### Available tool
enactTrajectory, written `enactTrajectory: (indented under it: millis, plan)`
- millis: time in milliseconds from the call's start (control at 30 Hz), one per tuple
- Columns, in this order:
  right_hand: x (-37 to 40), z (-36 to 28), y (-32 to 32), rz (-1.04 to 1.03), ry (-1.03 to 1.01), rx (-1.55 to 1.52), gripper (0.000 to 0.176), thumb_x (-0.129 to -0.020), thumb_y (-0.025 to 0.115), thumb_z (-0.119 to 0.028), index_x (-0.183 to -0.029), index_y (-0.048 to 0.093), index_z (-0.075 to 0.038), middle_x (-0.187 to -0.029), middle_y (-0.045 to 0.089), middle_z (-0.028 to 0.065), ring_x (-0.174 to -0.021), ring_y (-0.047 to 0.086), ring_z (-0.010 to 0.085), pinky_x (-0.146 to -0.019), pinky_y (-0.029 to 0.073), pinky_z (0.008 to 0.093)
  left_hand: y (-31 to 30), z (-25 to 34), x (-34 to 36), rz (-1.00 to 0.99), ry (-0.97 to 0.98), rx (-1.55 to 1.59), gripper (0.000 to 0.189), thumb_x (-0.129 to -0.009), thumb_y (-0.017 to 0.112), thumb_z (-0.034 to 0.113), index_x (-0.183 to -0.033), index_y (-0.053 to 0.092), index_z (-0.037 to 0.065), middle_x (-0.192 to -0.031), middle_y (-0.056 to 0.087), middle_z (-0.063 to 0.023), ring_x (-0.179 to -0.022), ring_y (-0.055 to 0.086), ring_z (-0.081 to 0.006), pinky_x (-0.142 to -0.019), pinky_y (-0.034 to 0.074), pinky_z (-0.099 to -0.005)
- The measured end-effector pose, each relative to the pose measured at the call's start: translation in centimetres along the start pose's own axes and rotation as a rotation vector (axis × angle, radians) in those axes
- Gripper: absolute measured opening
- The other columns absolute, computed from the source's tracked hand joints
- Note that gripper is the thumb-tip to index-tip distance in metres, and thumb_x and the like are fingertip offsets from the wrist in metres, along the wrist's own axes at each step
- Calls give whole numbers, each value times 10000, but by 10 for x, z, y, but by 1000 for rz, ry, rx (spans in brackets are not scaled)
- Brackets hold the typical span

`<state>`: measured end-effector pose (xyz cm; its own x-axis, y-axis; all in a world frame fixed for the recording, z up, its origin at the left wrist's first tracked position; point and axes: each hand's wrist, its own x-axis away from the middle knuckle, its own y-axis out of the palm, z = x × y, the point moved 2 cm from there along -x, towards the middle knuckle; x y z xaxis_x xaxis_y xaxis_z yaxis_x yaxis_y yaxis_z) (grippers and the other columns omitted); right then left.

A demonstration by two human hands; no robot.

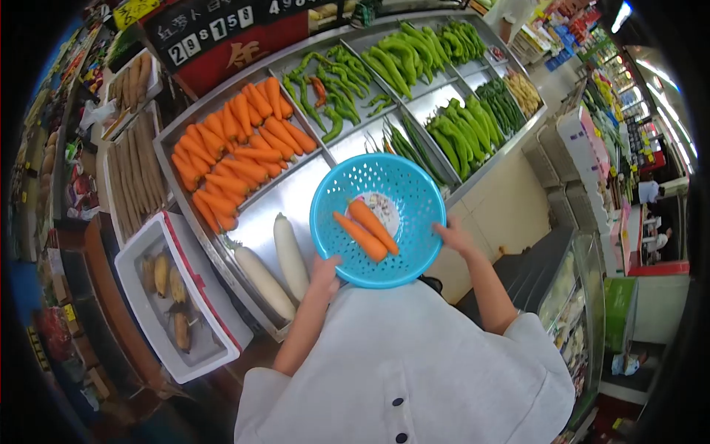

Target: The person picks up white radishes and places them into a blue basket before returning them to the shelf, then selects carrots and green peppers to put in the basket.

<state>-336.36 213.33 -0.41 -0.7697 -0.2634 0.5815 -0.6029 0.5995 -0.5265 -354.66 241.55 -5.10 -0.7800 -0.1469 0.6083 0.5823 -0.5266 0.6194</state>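
my left hand [325,274] grips the blue basket [423,196] at its near-left rim, my right hand [453,237] at its right rim. two carrots [374,228] lie mid-basket. basket's over the metal stand's [259,222] near edge; white radishes [290,251] by the stand's near-left corner, carrot pile [222,142] along its left edge.
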Motion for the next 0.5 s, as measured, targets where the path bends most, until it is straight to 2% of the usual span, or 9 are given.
enactTrajectory:
  millis: [67, 100, 167, 200, 267, 333, 400, 467, 500]
  plan:
    - [37, -62, -14, 889, -698, 559, 405, -855, 577, -250, -1180, 547, -11, -915, 637, 155, -883, 622, 314, -785, 497, 394, 18, -16, 7, 41, 98, -8, 660, -677, 436, -150, -1306, 377, 41, -1189, 513, -108, -1102, 532, -237, -919, 465, -359]
    - [37, -67, -11, 896, -682, 563, 405, -855, 577, -250, -1180, 547, -11, -915, 637, 155, -883, 622, 314, -785, 497, 394, 20, -20, 6, -44, 100, -4, 672, -674, 439, -146, -1312, 354, 49, -1179, 506, -104, -1095, 530, -234, -902, 471, -358]
    - [32, -67, 7, 286, -547, 228, 466, -860, 583, -329, -1197, 530, -11, -976, 610, 189, -889, 601, 373, -801, 489, 426, 21, -28, 3, -83, 70, 4, 666, -674, 444, -142, -1307, 355, 46, -1168, 506, -102, -1080, 534, -229, -890, 472, -352]
    - [31, -68, 18, 290, -538, 224, 466, -860, 583, -329, -1197, 530, -11, -976, 610, 189, -889, 601, 373, -801, 489, 426, 21, -31, 1, -116, 52, 18, 661, -674, 449, -138, -1303, 355, 43, -1157, 507, -100, -1065, 537, -224, -879, 474, -346]
    - [24, -62, 43, 182, -458, 585, 505, -843, 612, -342, -1201, 509, 0, -1041, 595, 210, -932, 591, 385, -821, 480, 448, 19, -41, -3, -143, 84, -34, 639, -676, 440, -137, -1285, 361, 40, -1138, 510, -107, -1046, 546, -233, -875, 485, -366]
    - [16, -56, 57, 118, -394, 476, 528, -840, 616, -355, -1210, 499, 4, -1042, 593, 220, -944, 588, 386, -821, 480, 451, 19, -46, -6, -167, 123, -83, 618, -679, 430, -136, -1268, 366, 37, -1119, 513, -113, -1026, 555, -241, -872, 496, -386]
    - [6, -46, 70, 50, -335, 366, 551, -836, 619, -368, -1219, 490, 7, -1044, 590, 230, -955, 585, 387, -822, 479, 453, 20, -45, -7, -172, 228, -209, 603, -692, 438, -132, -1267, 364, 36, -1116, 510, -105, -1019, 552, -217, -861, 492, -362]
    - [0, -39, 77, 211, -493, 366, 543, -835, 619, -368, -1210, 501, 6, -1000, 603, 243, -944, 588, 388, -818, 475, 458, 22, -40, -5, -163, 257, -237, 600, -697, 440, -131, -1267, 363, 38, -1119, 509, -103, -1014, 551, -210, -850, 493, -354]
    - [-7, -38, 77, 213, -494, 366, 543, -835, 619, -368, -1210, 501, 6, -1000, 603, 243, -944, 588, 388, -818, 475, 458, 25, -37, -4, -155, 284, -262, 598, -701, 442, -130, -1268, 362, 40, -1121, 507, -101, -1009, 550, -202, -839, 495, -345]
